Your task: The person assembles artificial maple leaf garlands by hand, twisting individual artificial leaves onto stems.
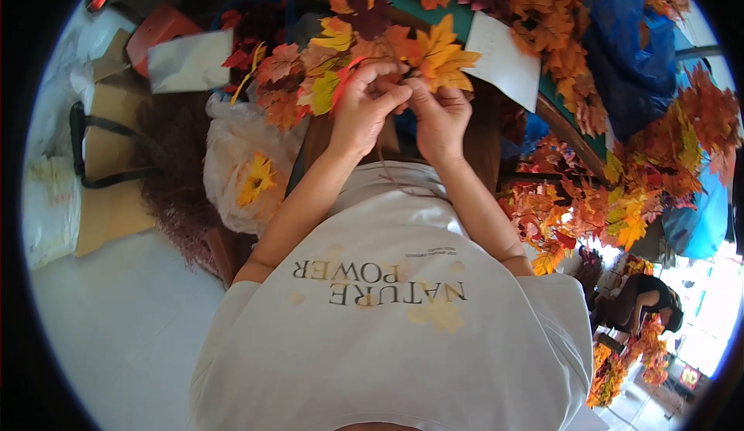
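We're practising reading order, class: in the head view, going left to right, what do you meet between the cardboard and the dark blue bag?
Cardboard, cloudy plastic bag, left hand, right hand, white paper sheet, dark blue bag.

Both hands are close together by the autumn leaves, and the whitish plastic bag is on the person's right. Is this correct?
Almost: the head view shows the whitish plastic bag on the person's left. The left hand and right hand are close together by the autumn leaves.
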A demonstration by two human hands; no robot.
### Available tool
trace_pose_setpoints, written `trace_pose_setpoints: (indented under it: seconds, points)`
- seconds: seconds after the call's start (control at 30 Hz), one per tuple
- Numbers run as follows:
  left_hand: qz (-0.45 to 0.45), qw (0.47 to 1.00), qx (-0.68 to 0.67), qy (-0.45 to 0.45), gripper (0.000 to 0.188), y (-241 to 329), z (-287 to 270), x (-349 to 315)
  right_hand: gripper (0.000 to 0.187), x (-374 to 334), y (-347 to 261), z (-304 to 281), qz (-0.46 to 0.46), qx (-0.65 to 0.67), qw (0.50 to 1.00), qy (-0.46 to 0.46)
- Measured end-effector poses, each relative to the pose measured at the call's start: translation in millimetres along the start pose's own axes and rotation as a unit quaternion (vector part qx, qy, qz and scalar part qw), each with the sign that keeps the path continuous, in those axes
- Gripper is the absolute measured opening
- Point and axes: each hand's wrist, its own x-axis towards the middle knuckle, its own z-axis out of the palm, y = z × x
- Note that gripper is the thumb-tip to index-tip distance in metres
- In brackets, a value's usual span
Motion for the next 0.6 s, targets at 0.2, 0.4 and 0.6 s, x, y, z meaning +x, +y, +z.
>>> trace_pose_setpoints:
  seconds: [0.2, 0.4, 0.6]
  points:
    - [-0.01, 1.0, -0.001, 0.004, 0.023, -3.5, -8.5, 2.2, 0.011, -2.0, 6.8, -3.6, 0.004, -0.013, 0.998, -0.056]
    - [0.006, 0.998, -0.057, 0.013, 0.011, -20.7, -15.5, 0.7, 0.008, 4.7, 3.2, -11.8, 0.03, -0.137, 0.989, -0.045]
    - [-0.057, 0.99, -0.124, -0.018, 0.012, -19.4, -24.7, -2.4, 0.009, -0.5, 1.9, -10.6, 0.035, -0.082, 0.993, -0.083]
